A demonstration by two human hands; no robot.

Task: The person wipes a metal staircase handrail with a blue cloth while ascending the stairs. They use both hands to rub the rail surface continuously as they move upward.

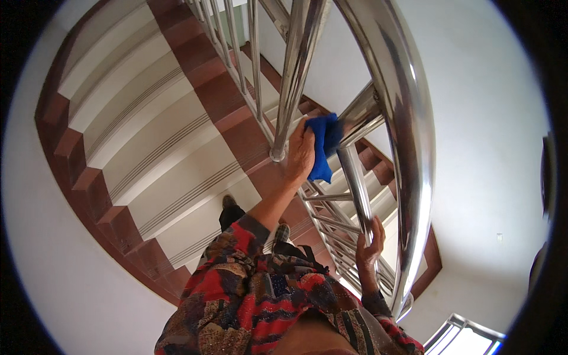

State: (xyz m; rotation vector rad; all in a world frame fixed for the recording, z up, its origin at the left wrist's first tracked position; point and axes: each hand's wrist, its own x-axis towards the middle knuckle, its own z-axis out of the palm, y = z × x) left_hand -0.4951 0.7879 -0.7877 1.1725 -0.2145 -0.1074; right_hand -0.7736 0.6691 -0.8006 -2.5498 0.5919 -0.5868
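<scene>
My left hand (302, 153) grips a folded blue cloth (321, 148). The cloth lies against the stainless-steel railing, where a short bracket tube (361, 113) meets a slimmer tube (355, 182) running down from it. Lower on that slimmer tube, my right hand (370, 246) is wrapped around the metal. Beside both hands curves the thick polished handrail (410, 133), with the bracket joined to its inner side. Left of the cloth, a stout steel post (295, 80) stands on the reddish-brown stair border (237, 126). The palm side of my left hand is hidden by the cloth.
Pale stair treads (162, 142) with grooved strips lie to the left, edged by brown stepped skirting (91, 184). My shoes (228, 202) rest on the stairs. Thin balusters (255, 57) line the border. Another flight shows below through the railing. A window (466, 337) is at lower right.
</scene>
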